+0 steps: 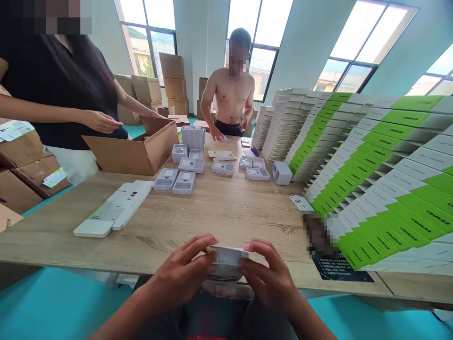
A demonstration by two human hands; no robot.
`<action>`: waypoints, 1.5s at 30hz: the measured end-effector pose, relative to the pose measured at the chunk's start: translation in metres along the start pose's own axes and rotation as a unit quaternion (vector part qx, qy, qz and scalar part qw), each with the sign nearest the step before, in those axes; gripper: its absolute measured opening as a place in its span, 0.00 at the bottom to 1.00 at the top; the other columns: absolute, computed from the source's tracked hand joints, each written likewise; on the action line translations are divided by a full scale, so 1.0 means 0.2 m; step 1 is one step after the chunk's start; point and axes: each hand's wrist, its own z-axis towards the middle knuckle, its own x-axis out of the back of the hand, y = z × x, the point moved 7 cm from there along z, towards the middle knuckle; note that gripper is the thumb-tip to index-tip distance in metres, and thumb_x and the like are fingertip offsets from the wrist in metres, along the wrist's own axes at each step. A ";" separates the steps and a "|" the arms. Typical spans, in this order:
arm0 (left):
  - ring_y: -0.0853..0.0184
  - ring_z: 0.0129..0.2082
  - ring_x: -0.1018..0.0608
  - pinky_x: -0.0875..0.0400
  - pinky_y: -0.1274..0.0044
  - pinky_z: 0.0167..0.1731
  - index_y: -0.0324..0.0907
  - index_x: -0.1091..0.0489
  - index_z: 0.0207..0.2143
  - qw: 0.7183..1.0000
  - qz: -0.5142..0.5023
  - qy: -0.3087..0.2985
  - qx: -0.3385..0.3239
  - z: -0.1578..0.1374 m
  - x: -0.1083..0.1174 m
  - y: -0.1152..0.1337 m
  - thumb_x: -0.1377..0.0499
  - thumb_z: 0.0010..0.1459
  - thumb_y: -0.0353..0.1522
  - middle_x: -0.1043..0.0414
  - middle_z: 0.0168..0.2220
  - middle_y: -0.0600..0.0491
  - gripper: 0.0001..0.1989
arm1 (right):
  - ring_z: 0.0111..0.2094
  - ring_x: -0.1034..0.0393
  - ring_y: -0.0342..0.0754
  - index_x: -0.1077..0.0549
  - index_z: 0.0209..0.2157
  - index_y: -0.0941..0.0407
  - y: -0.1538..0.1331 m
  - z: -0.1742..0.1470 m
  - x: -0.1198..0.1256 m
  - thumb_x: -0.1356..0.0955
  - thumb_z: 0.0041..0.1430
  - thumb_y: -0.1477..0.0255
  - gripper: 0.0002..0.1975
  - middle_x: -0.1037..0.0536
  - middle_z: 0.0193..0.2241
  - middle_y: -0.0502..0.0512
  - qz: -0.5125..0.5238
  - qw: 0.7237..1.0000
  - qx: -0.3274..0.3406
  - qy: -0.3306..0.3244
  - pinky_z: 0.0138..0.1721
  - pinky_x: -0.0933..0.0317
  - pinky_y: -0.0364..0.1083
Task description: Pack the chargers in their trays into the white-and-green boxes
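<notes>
Both my hands hold a small white cardboard box (227, 255) between them, just over the table's front edge. My left hand (187, 270) grips its left end, thumb and fingers closed on it. At the opposite end my right hand (269, 270) pinches the box with its fingers. The lower part of the box is hard to make out. Flat white and green cartons (115, 208) lie on the table to the left of my hands. Farther forward stand several clear plastic trays (184, 182) with small parts in them.
Tall stacks of white and green boxes (375, 189) line the table's (226, 212) right side. An open brown carton (130, 151) stands at the back left, beside a person (67, 85). Another person (231, 99) works across the table. A black printed sheet (341, 268) lies near the right stacks.
</notes>
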 end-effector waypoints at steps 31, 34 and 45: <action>0.62 0.55 0.19 0.21 0.72 0.54 0.48 0.26 0.57 0.997 -0.028 0.041 0.055 -0.01 0.05 0.06 0.40 0.67 0.25 0.21 0.56 0.47 0.19 | 0.54 0.23 0.51 0.25 0.50 0.52 -0.03 0.06 0.01 0.30 0.67 0.78 0.12 0.19 0.54 0.62 0.022 0.998 -0.030 -0.056 0.53 0.25 0.52; 0.59 0.58 0.22 0.22 0.68 0.56 0.49 0.30 0.62 0.999 -0.011 0.030 0.006 -0.06 0.00 0.03 0.41 0.66 0.21 0.24 0.59 0.45 0.25 | 0.53 0.23 0.52 0.24 0.49 0.51 -0.03 0.05 0.00 0.31 0.67 0.78 0.11 0.19 0.54 0.61 0.032 0.997 -0.048 -0.047 0.52 0.24 0.52; 0.56 0.52 0.17 0.22 0.72 0.53 0.53 0.29 0.61 0.996 0.037 0.061 0.047 -0.05 -0.11 -0.02 0.39 0.64 0.33 0.20 0.55 0.51 0.23 | 0.58 0.27 0.62 0.35 0.63 0.48 0.08 -0.07 0.12 0.27 0.54 0.42 0.42 0.25 0.59 0.64 0.209 0.929 -0.299 0.054 0.57 0.29 0.57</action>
